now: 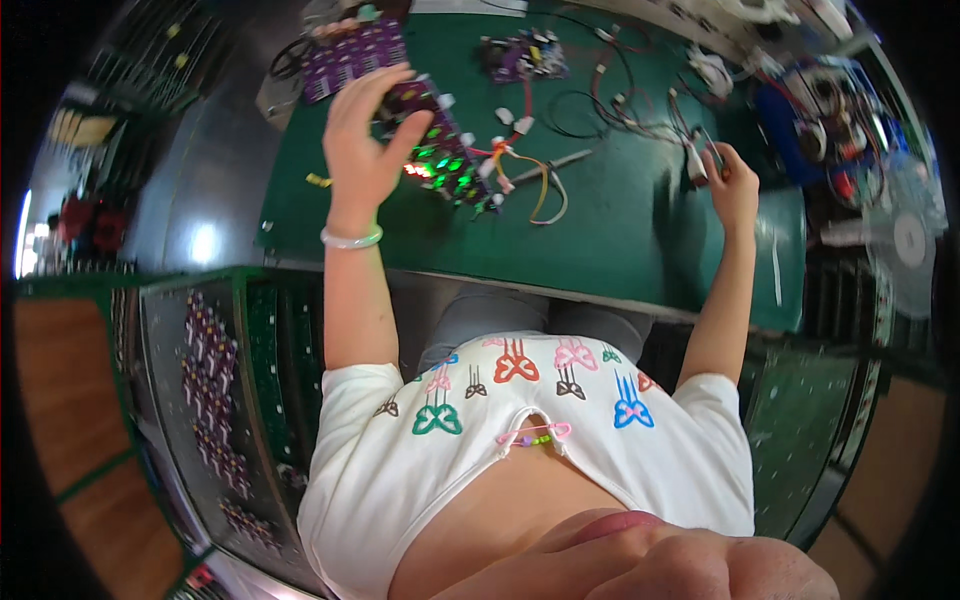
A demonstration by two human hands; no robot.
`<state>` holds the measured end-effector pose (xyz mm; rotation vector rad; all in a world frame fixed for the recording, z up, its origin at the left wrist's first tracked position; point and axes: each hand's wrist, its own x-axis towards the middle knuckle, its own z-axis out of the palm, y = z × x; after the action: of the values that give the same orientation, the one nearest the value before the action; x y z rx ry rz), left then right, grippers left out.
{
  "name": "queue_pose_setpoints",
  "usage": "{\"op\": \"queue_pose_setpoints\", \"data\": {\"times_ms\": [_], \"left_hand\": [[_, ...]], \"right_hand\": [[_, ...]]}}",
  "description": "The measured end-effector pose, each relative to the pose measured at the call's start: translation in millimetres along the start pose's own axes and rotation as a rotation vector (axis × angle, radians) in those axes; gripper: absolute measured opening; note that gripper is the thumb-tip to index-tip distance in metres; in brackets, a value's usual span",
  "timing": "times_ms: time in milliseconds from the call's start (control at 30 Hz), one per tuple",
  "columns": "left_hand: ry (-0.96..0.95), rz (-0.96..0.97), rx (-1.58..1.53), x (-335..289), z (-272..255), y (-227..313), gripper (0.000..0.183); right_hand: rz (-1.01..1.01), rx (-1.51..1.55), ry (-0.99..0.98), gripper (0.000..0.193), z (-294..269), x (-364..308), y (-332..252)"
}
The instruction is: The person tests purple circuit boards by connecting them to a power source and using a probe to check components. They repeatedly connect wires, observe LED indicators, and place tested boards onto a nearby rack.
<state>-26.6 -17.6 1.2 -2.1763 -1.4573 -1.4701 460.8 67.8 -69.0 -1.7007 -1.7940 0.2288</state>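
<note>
My left hand (362, 140) is over the upper-left end of a long purple circuit board (455, 165). Its thumb and fingers are spread around that end; whether they press on it is unclear. Green and red lights glow on the board. Coloured wires (540, 185) and white connectors (502, 145) lie at its right side, beside a pair of tweezers (565, 160). To the right, the fingers of my right hand (735, 185) are closed at a small white and dark-red plug-like piece (697, 165) among cables. Its exact kind is hard to make out.
More purple boards (352, 60) lie at the green table's (610, 235) far left, another populated board (525, 55) at the back. Loose cables (600, 100) run across the far right. A blue bin (785, 120) of parts stands at the right, racks of boards (212, 390) below left.
</note>
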Motion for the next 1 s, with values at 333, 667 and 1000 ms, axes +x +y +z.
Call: {"op": "queue_pose_setpoints", "data": {"times_ms": [333,667,1000], "left_hand": [[0.026,-0.036,-0.221,-4,3,-10,0.046],[0.006,-0.008,-0.301,-10,-5,-9,0.047],[-0.006,0.142,-0.381,-17,2,-5,0.058]], "right_hand": [[-0.111,0.043,-0.235,0.03,13,-12,25],[-0.01,-0.271,-0.162,0.027,2,-21,-38],[-0.977,0.567,-0.327,0.035,84,-74,-214]]}}
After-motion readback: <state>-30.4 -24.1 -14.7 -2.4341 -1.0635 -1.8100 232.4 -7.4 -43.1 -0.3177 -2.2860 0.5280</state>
